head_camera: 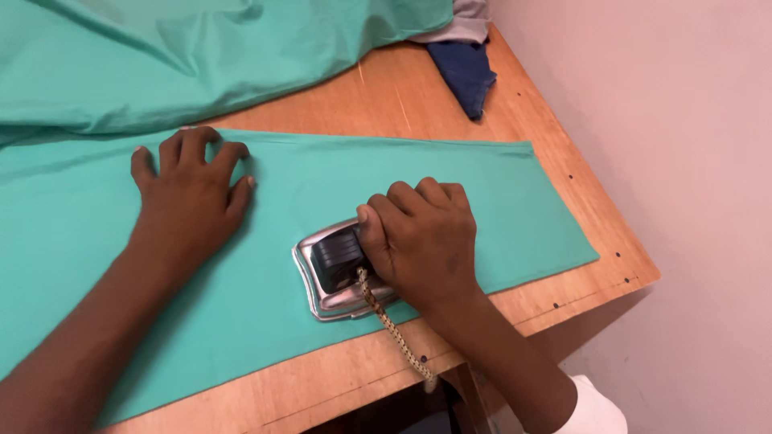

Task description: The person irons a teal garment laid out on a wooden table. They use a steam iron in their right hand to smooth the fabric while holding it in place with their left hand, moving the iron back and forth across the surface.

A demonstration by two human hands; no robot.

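Head view looks down on a wooden table [555,137] with a flat strip of green cloth [450,173] laid across it. Right hand [422,237] has its fingers wrapped tight around the black handle of a metal iron [334,273] standing on the cloth near the table's front edge. Left hand [193,193] presses flat on the cloth, fingers spread wide. A braided cord [394,329] trails off the iron's back. More green fabric [201,56] lies bunched behind, beside a blue rag [466,72].

The right hand [422,241] hides the iron's [338,273] front; the green cloth [322,185] runs off the left edge.
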